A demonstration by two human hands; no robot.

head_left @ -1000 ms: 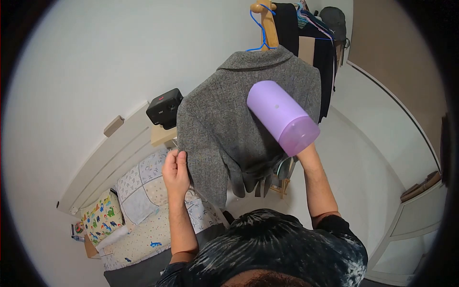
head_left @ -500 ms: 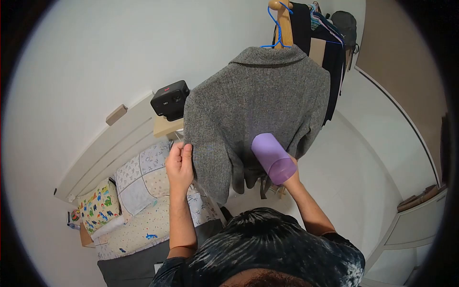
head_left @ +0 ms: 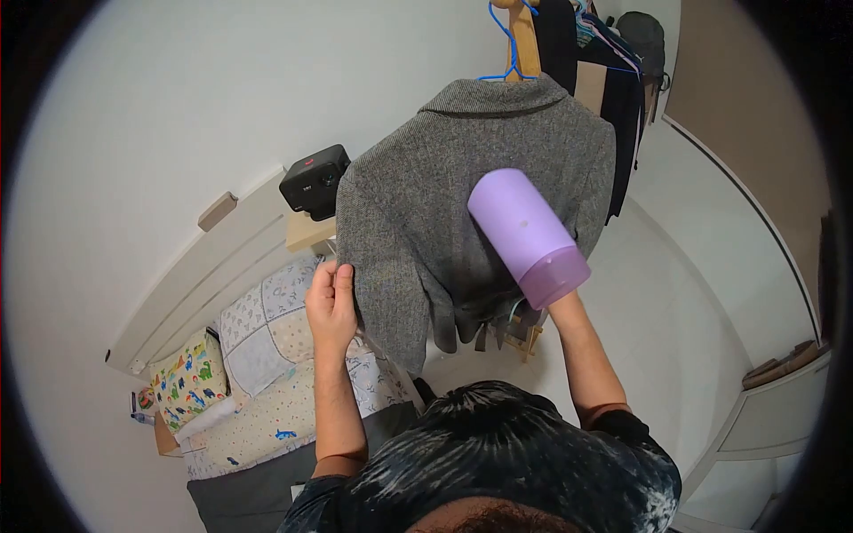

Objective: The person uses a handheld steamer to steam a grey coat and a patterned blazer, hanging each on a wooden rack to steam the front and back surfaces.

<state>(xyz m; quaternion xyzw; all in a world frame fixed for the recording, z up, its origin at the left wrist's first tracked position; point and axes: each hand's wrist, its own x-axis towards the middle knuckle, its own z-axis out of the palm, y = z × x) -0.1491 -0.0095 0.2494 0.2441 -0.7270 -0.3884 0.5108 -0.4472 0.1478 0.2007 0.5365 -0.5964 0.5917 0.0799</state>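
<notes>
A grey tweed jacket (head_left: 391,191) hangs on a blue hanger (head_left: 513,55), its back facing me. On its left side, my left hand (head_left: 331,300) pinches the edge of the sleeve, thumb in front. My right hand (head_left: 566,307) holds a lilac handheld garment steamer (head_left: 520,218) with a see-through purple tank at its lower end. The steamer is tilted, its top end over the middle of the jacket's back. Most of my right hand's fingers are hidden behind it.
A wooden coat stand (head_left: 526,44) carries the hanger, with dark clothes (head_left: 622,124) and a cap (head_left: 641,40) behind. A black boxy device (head_left: 313,182) stands on a small shelf (head_left: 306,233) at left. Below it is a bed with pillows (head_left: 258,329). A white cabinet (head_left: 764,444) stands at right.
My right hand has raised the steamer up the jacket's back and slightly right, nearer to me in view. My left hand keeps its grip on the sleeve.
</notes>
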